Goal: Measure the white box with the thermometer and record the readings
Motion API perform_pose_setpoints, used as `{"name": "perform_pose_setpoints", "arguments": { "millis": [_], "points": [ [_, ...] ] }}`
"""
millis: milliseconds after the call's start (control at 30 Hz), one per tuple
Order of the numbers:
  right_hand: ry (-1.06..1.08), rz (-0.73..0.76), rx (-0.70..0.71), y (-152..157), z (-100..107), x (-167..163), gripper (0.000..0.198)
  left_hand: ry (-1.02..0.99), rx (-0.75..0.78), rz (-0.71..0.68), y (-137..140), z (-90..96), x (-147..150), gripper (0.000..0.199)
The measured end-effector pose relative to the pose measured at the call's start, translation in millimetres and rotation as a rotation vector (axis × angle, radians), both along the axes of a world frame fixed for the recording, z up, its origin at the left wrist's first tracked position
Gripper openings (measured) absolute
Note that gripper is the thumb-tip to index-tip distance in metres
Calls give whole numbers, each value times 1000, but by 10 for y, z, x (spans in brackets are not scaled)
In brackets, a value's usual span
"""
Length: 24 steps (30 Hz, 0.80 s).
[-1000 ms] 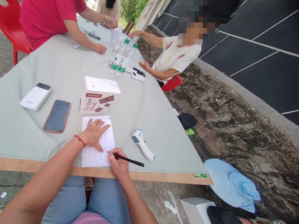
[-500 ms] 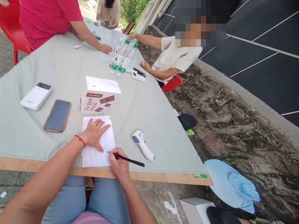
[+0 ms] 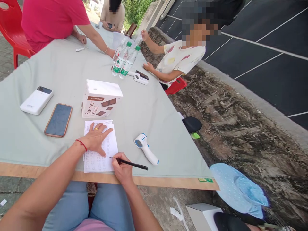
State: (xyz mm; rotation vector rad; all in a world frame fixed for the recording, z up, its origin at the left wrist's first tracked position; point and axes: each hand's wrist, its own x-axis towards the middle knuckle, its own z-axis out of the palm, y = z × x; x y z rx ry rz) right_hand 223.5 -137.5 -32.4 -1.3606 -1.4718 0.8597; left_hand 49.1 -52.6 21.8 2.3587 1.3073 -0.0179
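Observation:
My left hand lies flat with fingers spread on white sheets of paper covered in small rows of writing. A black pen is pinched in my right hand, its tip at the right part of the paper. Just beyond the sheets stands a white and brown "Super Meal" box. To the right rests a white and blue infrared thermometer. Left of the paper are a phone in a brown case and a white power bank.
Plastic water bottles with green caps stand farther back, near a small white device. A person in pink, one in a patterned white shirt and one in beige are around the table.
The person in the patterned shirt has raised a hand from the table. The pink-sleeved person's hand has moved right, up to the bottles. My hands stay almost still.

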Motion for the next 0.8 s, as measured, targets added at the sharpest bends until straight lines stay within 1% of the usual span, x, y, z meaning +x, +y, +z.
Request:
{"name": "perform_pose_setpoints", "arguments": {
  "millis": [267, 500, 800],
  "points": [
    [3, -7, -23, -2, -5, -1, 10, 5, 1, -2, 2, -13, 2, 119],
    [47, -92, -26, -23, 12, 1, 9, -6, 7, -5, 0, -29, 0, 120],
    [30, -79, -74, -16, 3, -4, 8, -51, 22, 5, 4, -66, -3, 120]
  ]
}}
